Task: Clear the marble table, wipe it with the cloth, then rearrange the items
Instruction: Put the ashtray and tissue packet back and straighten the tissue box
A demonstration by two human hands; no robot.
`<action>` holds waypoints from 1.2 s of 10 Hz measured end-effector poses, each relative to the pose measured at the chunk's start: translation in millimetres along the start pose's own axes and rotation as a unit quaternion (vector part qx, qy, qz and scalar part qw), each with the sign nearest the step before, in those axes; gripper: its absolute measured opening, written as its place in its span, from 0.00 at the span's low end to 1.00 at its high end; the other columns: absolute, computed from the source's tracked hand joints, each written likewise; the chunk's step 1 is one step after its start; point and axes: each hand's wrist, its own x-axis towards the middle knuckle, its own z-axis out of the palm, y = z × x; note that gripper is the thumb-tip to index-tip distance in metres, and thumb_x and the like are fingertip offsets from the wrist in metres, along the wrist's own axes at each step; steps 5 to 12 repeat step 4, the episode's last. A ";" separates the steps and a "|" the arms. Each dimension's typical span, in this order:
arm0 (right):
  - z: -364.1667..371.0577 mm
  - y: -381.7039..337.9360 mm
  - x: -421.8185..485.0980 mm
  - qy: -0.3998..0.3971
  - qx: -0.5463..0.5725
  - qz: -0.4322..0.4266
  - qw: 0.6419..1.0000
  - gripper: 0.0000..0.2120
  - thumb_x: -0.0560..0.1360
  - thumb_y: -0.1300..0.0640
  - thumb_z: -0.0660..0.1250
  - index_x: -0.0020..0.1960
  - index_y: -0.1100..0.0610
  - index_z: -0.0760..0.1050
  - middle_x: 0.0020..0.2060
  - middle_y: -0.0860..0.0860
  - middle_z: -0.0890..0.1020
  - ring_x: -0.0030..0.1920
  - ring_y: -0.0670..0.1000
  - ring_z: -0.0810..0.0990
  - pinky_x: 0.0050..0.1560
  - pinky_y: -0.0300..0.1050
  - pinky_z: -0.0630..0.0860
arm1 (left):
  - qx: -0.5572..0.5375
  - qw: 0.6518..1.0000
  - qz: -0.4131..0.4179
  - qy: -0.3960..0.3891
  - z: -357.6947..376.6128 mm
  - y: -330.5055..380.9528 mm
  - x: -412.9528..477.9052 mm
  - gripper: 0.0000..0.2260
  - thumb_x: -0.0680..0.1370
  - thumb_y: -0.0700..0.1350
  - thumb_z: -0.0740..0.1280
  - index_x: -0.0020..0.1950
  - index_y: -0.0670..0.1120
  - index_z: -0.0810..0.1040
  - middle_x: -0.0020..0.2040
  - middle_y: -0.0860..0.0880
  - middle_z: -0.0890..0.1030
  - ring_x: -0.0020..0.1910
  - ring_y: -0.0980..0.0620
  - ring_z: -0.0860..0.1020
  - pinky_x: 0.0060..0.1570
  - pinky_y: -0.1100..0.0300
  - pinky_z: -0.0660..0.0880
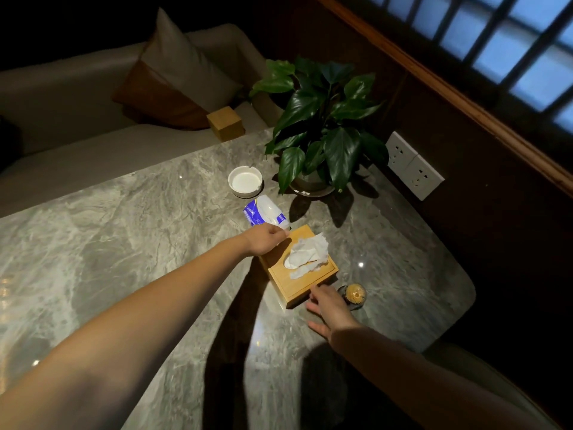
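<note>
At the upper centre-left a small wooden cube [225, 123] sits on the sofa [77, 97] seat, just past the far edge of the marble table [124, 228]. On the table we see, from left to right, a white ashtray [245, 181], a blue-and-white tissue pack [266, 215] lying just below it, and a wooden tissue box [307, 282] in the middle of the frame with a crumpled white tissue [308, 254] standing out of its top slot. Above and to the right a potted plant [322, 125] stands on a saucer. At the box's lower right a small round jar [353, 295] holds a bundle of thin sticks.

Our left hand [266, 240] reaches in from the lower left, arm stretched. Its grip curls round the box's upper-left corner, just beside the tissue pack. Our right hand [328, 308] comes from the lower right, its grip spread: straight fingers touch the box's lower corner, thumb held wide apart.
</note>
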 end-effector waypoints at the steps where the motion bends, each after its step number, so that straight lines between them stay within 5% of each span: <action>1: -0.8 7.8 -13.8 -0.044 -0.095 0.016 0.994 0.19 0.82 0.51 0.57 0.72 0.54 0.65 0.68 0.54 0.72 0.67 0.53 0.72 0.65 0.52 0.70 | 0.025 0.999 0.009 0.026 -7.8 -5.5 -15.2 0.24 0.82 0.55 0.53 0.69 0.40 0.71 0.68 0.41 0.73 0.68 0.43 0.70 0.68 0.52 0.65; 3: 22.4 -14.8 -38.3 -0.065 -0.207 -0.021 0.976 0.13 0.81 0.46 0.54 0.59 0.52 0.70 0.48 0.50 0.75 0.47 0.47 0.74 0.46 0.41 0.72 | 0.091 0.989 0.035 0.115 -35.1 -8.1 -59.5 0.27 0.82 0.56 0.53 0.77 0.44 0.57 0.76 0.43 0.61 0.74 0.43 0.62 0.72 0.50 0.59; 4: 35.7 -29.6 -56.9 -0.069 -0.255 -0.084 0.961 0.19 0.82 0.47 0.53 0.69 0.53 0.66 0.59 0.51 0.73 0.60 0.51 0.72 0.60 0.46 0.69 | 0.108 0.975 0.064 0.182 -50.8 -1.3 -89.8 0.26 0.81 0.55 0.54 0.76 0.45 0.57 0.75 0.43 0.63 0.74 0.42 0.63 0.72 0.49 0.58; 12: 35.7 -29.6 -56.9 -0.069 -0.255 -0.084 0.961 0.19 0.82 0.47 0.53 0.69 0.53 0.66 0.59 0.51 0.73 0.60 0.51 0.72 0.60 0.46 0.69 | 0.108 0.975 0.064 0.182 -50.8 -1.3 -89.8 0.26 0.81 0.55 0.54 0.76 0.45 0.57 0.75 0.43 0.63 0.74 0.42 0.63 0.72 0.49 0.58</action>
